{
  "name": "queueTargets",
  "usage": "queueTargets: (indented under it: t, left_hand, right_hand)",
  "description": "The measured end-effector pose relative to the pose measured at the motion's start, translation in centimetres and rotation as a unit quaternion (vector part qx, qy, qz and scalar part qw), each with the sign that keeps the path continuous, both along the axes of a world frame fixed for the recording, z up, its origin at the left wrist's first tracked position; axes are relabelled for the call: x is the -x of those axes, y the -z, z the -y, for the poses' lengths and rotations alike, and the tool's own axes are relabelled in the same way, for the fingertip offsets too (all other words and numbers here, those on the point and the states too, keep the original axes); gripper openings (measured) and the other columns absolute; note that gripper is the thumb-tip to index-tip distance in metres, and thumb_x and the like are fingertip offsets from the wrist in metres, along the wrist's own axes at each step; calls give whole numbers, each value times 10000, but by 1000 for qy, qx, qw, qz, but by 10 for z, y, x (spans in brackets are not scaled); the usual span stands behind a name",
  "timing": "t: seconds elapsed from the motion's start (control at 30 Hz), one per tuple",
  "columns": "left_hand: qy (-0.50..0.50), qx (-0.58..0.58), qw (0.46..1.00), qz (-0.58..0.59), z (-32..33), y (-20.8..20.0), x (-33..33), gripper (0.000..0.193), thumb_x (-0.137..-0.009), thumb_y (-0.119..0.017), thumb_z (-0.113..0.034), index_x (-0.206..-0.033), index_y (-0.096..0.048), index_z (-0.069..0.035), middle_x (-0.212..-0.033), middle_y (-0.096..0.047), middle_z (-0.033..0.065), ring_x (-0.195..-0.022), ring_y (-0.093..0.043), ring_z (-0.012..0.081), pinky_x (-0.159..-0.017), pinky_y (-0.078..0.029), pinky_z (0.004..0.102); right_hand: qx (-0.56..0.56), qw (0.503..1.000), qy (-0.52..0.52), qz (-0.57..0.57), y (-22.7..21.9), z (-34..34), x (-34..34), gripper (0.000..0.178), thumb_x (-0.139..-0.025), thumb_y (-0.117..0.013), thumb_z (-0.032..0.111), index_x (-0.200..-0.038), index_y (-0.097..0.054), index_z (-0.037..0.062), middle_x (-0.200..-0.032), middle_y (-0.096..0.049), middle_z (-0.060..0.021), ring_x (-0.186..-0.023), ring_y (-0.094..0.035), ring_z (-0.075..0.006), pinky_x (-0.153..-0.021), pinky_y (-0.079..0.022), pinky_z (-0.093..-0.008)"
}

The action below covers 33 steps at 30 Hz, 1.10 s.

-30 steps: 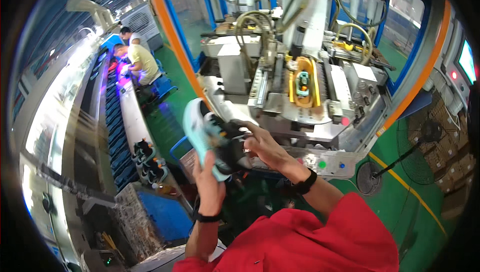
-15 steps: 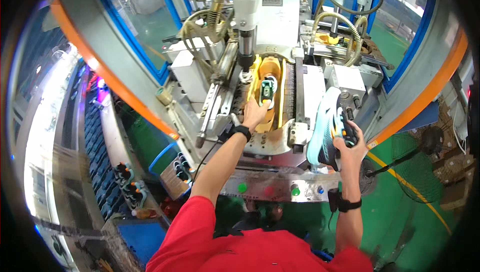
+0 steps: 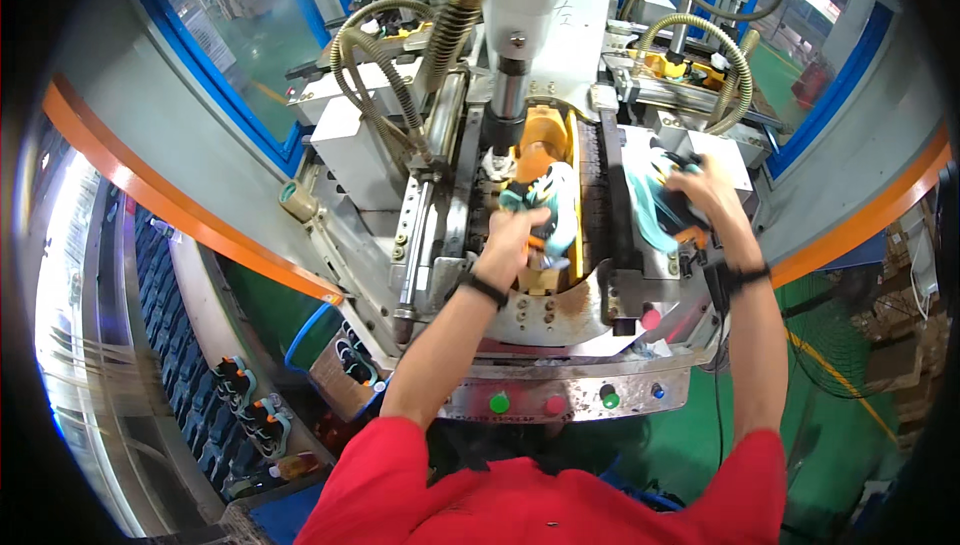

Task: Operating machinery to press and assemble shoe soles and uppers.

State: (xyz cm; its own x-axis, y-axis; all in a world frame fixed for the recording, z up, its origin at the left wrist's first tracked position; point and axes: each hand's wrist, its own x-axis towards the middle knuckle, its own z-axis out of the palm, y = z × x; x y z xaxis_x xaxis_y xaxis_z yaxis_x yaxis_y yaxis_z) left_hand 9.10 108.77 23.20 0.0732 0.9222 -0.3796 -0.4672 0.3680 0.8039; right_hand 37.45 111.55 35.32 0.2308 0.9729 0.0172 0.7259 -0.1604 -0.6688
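A teal, black and white sneaker [image 3: 562, 207] is tilted over the yellow cradle [image 3: 545, 125] of a press. My left hand [image 3: 510, 240] grips it, thumb and fingers closed round its near part. To the right, my right hand [image 3: 708, 190] holds a second teal and black sneaker [image 3: 655, 215] by its upper. That shoe is at the white flat top beside the cradle; motion blurs it, and I cannot tell whether it rests there. The press ram [image 3: 508, 105] stands over the cradle's far left side.
Metal rails and hoses [image 3: 400, 75] flank the cradle. A front panel [image 3: 530, 390] carries coloured buttons. Orange-edged guards [image 3: 190, 205] curve in on both sides. At the lower left, several sneakers [image 3: 250, 400] lie by a conveyor, and others sit on a brown board [image 3: 345, 375].
The sneaker in the cradle is now gripped and tilted by my left hand. My right hand has brought the other sneaker up and farther back, beside the cradle. The view has moved closer to the press.
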Motion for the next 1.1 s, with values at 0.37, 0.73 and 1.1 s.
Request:
queueTargets:
  t: [0.37, 0.73, 1.1]
  left_hand:
    - [-211, 26, 967, -140, 327, -124, 143, 560, -791, -604, -8, -1323, -441, 57, -1189, -600, 108, -1032, -612, 197, -908, -488, 334]
    - [-443, 48, 891, -83, 421, -73, 124, 332, -891, -606, -77, -1195, -543, 38, -1034, -648, 88, -855, -649, 168, -725, -522, 275]
    - [-448, 59, 889, -76, 421, -84, 83, 308, -874, -623, -60, -1165, -565, 22, -981, -661, 75, -795, -641, 134, -678, -503, 258]
  right_hand:
    - [-14, 988, -35, 148, 193, -119, 215, 484, -769, -698, 273, -1053, -451, -32, -946, -668, -260, -882, -681, -381, -760, -551, -431]
    - [-238, 903, -357, -15, 135, 187, 226, 127, -789, -589, 66, -915, -600, 63, -774, -598, -128, -731, -607, -327, -591, -501, -429]
    - [-115, 872, -475, 37, 290, 251, 235, 169, -819, -607, 121, -983, -586, 87, -916, -552, -97, -852, -599, -299, -605, -534, -403]
